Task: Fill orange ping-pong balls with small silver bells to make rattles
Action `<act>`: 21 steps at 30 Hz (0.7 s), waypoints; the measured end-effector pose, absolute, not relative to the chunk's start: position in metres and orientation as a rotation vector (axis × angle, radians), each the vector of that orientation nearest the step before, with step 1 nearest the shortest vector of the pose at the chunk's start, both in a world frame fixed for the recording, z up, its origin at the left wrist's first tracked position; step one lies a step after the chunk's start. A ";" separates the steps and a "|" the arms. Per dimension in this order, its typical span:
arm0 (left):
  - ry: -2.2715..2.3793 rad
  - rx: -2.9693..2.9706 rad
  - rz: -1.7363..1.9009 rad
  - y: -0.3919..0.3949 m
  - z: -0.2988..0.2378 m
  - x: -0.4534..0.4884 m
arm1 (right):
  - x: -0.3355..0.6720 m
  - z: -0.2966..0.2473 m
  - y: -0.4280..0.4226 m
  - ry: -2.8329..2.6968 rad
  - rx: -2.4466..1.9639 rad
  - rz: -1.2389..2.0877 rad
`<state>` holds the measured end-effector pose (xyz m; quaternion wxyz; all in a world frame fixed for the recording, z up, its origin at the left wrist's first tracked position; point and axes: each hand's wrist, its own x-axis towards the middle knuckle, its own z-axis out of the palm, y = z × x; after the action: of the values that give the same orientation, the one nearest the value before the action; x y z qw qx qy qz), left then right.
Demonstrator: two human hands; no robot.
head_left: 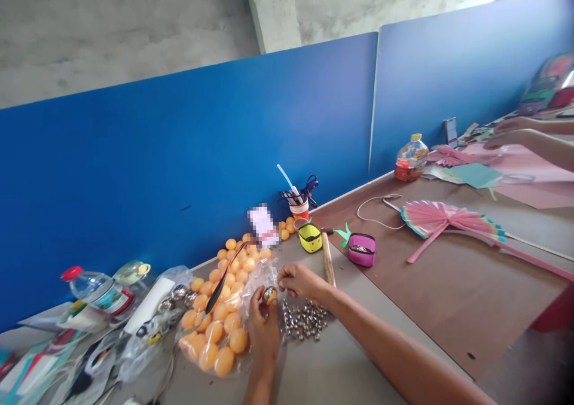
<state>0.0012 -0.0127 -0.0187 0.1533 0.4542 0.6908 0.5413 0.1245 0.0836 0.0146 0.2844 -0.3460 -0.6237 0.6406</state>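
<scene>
My left hand [263, 327] is closed around a shiny metal ball [269, 295], which reflects orange and dark patches. Just right of the ball, my right hand [301, 282] has its thumb and fingers pinched together. Whatever they may hold is too small to make out. Under the right hand lies a pile of small silvery bead-like pieces [307, 321], too small to identify. To the left, a clear plastic bag [244, 357] holds many orange ping-pong balls [224, 360]. A dark, slim strap-like tool [219, 288] rests across them.
Yellow [310, 238] and purple [361, 249] pouches flank a wooden-handled tool [329, 261]. Behind stands a cup of tools [299, 209]. Bottles [105, 292] and more metal balls [179, 292] crowd the left. A pink fan [448, 219] and another person's hands [509, 133] are at right.
</scene>
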 end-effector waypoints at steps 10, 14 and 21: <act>1.879 1.259 1.575 -0.012 -0.023 -0.001 | 0.123 0.015 0.079 -1.347 -0.797 2.115; 1.856 1.272 1.573 -0.011 -0.028 -0.002 | 0.119 0.012 0.078 -1.410 -0.900 1.975; 1.838 1.314 1.601 -0.010 -0.033 -0.004 | 0.115 0.001 0.080 -1.517 -0.925 1.926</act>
<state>-0.0042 -0.0103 -0.0331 0.1853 0.4663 0.6523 0.5681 0.1150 0.0800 0.0014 0.2579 -0.3410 -0.5594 0.7101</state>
